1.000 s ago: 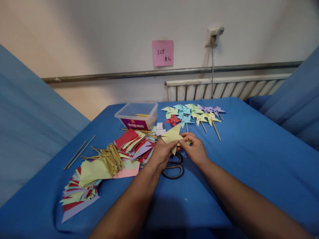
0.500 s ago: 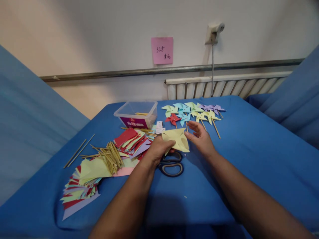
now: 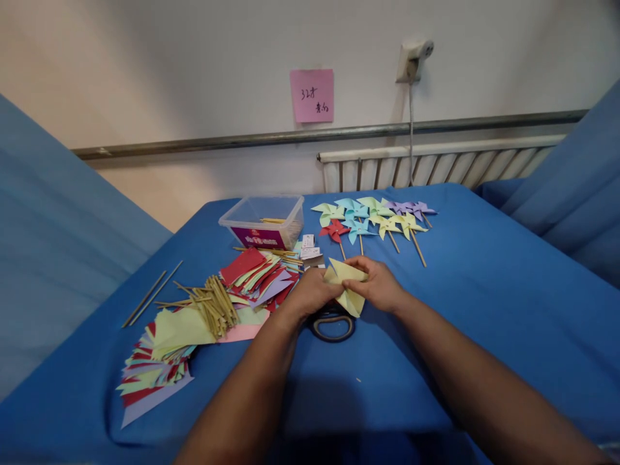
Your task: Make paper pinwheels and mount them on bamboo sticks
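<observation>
A yellow paper square [image 3: 352, 301] with slits cut in from its corners is held between my two hands, above the blue cloth. My left hand [image 3: 314, 290] grips its left side, fingers hidden beneath. On the right side, my right hand [image 3: 378, 283] pinches the paper with thumb and fingers. Just under the paper and my left hand lie scissors [image 3: 334, 329]; one dark handle loop shows and the blades are hidden. Behind my hands, several finished paper pinwheels [image 3: 358, 230] on sticks lie in red, blue, green, yellow and purple.
To the left are stacked coloured papers [image 3: 256, 278], a fan of paper sheets [image 3: 155, 374] and a heap of thin sticks [image 3: 216, 307]. A clear plastic box [image 3: 290, 232] stands at the back, with small white boxes [image 3: 309, 248] beside it. The wall has a radiator [image 3: 436, 165].
My right hand has come in to the left and taken hold of the yellow paper. The paper has turned and tilted between both hands. The view has shifted slightly.
</observation>
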Demonstrator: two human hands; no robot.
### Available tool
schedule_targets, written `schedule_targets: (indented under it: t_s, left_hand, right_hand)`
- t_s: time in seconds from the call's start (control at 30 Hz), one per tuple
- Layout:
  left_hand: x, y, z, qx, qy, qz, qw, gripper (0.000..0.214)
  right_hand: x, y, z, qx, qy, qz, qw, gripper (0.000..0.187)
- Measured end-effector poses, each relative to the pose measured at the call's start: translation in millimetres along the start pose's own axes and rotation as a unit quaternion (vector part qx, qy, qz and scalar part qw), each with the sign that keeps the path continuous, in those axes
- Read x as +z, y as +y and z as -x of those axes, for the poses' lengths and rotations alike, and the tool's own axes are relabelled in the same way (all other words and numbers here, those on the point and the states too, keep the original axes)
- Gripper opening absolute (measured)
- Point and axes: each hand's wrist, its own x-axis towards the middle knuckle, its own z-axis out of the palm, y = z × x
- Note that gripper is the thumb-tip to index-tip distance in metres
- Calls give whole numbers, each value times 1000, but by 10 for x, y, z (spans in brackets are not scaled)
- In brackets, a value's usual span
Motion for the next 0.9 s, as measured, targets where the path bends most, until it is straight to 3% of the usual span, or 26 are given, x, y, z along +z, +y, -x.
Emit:
schedule_targets:
  t_s: [0.13,0.23,0.33,0.63,0.8,0.9]
  left_hand:
    - [34,-32,-57,-11,62,85,994,21]
    - [89,-17,-51,-23,45,225,973,28]
    - [144,0,-24,-49,40,289,955,31]
    - [200,-56,-43,-43,82,299,950,32]
    - [225,-63,-49,-44,112,290,949,27]
    - [212,-52,-52,-42,129,300,944,22]
  right_hand:
    - [87,-7,-22,47,119,-125,984,34]
    - [137,-17,-16,86,148,-251,953,39]
    - [159,-12,-3,82,171,-302,934,40]
    - [202,-20,22,92,185,-306,929,43]
    - [223,12,16,90,172,-266,944,43]
    - [202,41,18,45,166,-215,961,44]
